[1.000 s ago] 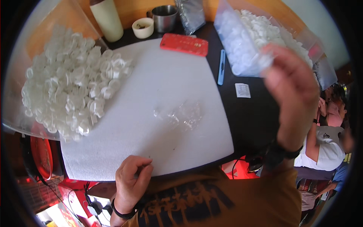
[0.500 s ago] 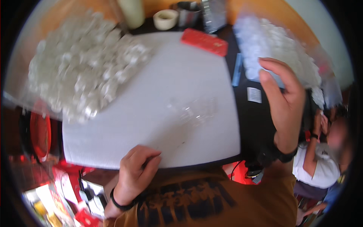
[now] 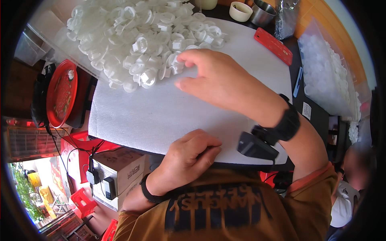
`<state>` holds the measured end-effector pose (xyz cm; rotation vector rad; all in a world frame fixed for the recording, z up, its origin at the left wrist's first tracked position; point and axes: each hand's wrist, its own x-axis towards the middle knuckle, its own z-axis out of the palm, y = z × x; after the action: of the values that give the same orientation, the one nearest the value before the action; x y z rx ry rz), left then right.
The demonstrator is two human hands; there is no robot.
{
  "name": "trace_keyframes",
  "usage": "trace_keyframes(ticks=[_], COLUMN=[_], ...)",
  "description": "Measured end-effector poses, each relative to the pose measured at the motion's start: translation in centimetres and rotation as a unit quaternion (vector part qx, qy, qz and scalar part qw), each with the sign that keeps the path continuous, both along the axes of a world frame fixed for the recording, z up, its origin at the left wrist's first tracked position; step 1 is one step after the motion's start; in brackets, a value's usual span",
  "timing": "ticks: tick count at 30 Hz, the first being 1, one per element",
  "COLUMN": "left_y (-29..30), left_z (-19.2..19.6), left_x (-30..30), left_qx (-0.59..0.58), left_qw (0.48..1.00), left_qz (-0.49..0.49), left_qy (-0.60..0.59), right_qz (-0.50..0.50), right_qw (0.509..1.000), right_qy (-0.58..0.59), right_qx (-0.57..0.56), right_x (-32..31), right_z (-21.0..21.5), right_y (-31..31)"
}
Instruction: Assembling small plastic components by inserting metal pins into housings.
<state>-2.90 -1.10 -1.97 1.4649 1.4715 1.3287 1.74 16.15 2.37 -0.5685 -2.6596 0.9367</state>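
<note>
A big heap of small white plastic caps (image 3: 136,36) lies in a clear bag at the upper left of a white foam sheet (image 3: 161,108). My right hand (image 3: 219,82) reaches across the sheet to the heap's near edge, its fingertips at the closest caps and nothing visibly held. A black band (image 3: 287,124) is on that wrist. My left hand (image 3: 189,154) rests loosely curled on the sheet's near edge, empty, with a dark band on its wrist.
A red flat case (image 3: 273,46), a blue pen (image 3: 298,81), a metal cup (image 3: 263,12) and a cream bowl (image 3: 240,11) sit at the back. A second clear bag of white parts (image 3: 325,76) lies right. A red tray (image 3: 61,92) and cardboard box (image 3: 120,168) are left.
My right hand has swung from the bag on the right across the sheet to the heap on the left. The view has tilted left. My left hand has stayed put.
</note>
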Motion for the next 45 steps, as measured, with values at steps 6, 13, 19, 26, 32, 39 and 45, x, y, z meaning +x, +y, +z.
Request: trace_keyframes(ticks=[6, 13, 19, 26, 32, 39, 45], left_y=[-0.2, -0.1, 0.3, 1.1, 3.5, 6.9, 9.0], left_z=[-0.1, -0.9, -0.4, 0.7, 2.1, 3.4, 2.7], left_x=[-0.5, -1.0, -0.3, 1.8, 3.3, 4.5, 5.2], left_qx=[0.011, 0.036, 0.012, -0.040, -0.102, -0.125, -0.128], left_qw=[0.999, 0.997, 1.000, 0.993, 0.982, 0.955, 0.924], left_qz=[-0.028, -0.041, -0.023, 0.016, 0.020, 0.074, 0.066], left_qy=[-0.030, -0.050, -0.014, 0.111, 0.158, 0.259, 0.354], right_qz=[-0.026, -0.042, -0.128, -0.205, -0.176, -0.101, -0.093], right_qw=[0.991, 0.996, 0.961, 0.795, 0.711, 0.642, 0.623], right_qy=[0.020, 0.017, 0.076, 0.184, 0.260, 0.301, 0.313], right_qx=[0.131, 0.076, -0.235, -0.540, -0.629, -0.698, -0.710], right_x=[-2.8, 0.5, 9.2, 19.0, 20.3, 21.4, 21.8], right_z=[-2.6, -0.4, 2.0, -1.0, -3.4, -4.2, -4.2], right_y=[-0.1, 0.4, -0.5, -4.0, -4.7, -4.4, -4.2])
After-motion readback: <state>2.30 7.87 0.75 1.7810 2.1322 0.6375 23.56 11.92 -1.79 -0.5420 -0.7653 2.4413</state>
